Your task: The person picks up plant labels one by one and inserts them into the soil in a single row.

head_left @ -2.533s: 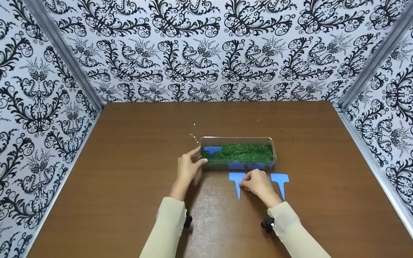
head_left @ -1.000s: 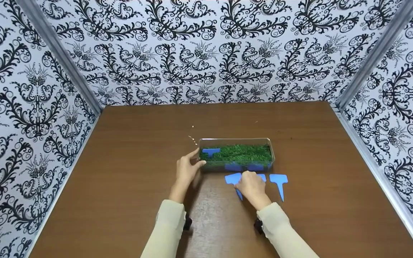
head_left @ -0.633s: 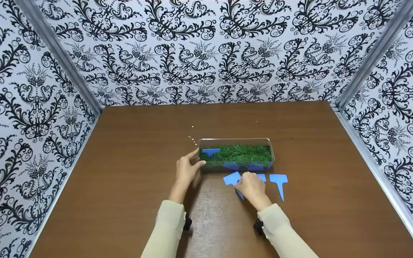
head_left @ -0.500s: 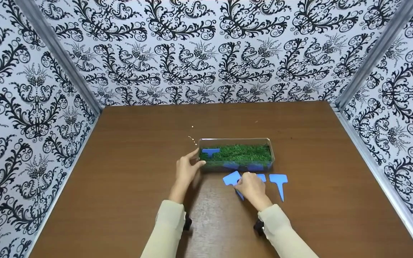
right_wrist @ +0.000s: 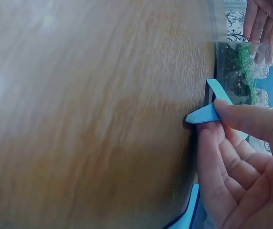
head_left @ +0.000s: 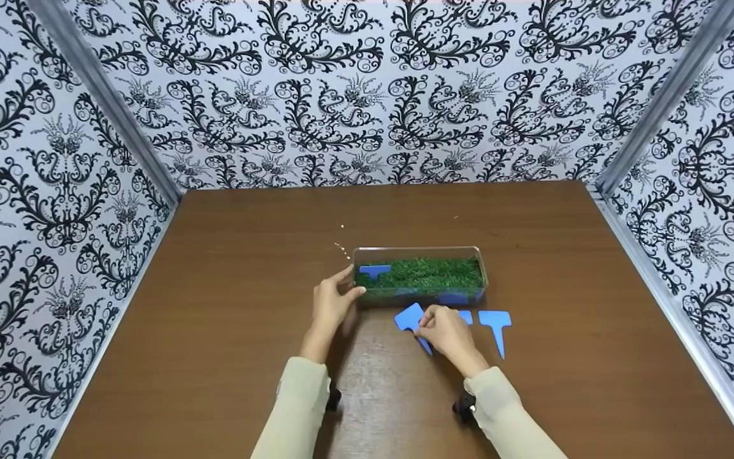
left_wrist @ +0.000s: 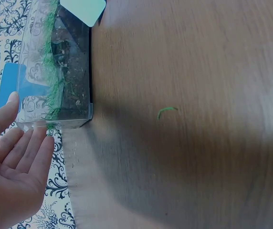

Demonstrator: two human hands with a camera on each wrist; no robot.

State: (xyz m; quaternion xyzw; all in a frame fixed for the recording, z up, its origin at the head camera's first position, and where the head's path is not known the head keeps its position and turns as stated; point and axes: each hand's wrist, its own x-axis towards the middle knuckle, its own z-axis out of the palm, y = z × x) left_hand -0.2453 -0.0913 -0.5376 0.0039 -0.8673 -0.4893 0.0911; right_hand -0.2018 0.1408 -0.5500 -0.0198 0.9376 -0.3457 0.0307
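A clear rectangular planter (head_left: 485, 280) of green grass stands mid-table, dark soil showing through its wall. My left hand (head_left: 334, 301) grips its left end, thumb near the front corner and fingers at the end wall. One blue T-shaped plant label (head_left: 374, 270) stands in the grass at that end. In front of the planter, my right hand (head_left: 446, 330) pinches the stem of another blue plant label (right_wrist: 204, 114) between thumb and fingers, its head slanting up to the left. A further blue plant label (head_left: 466, 317) lies partly hidden behind this hand.
One more blue plant label (head_left: 496, 319) lies to the right, stem toward me. A brown wooden table (head_left: 246, 255) spreads all round, with patterned walls (head_left: 367, 95) at its back and sides. A loose green blade (left_wrist: 167, 111) lies on the wood near the planter.
My right hand has shifted slightly left and taken hold of the left plant label's stem. That label has turned from straight to slanted. My left hand stays on the planter.
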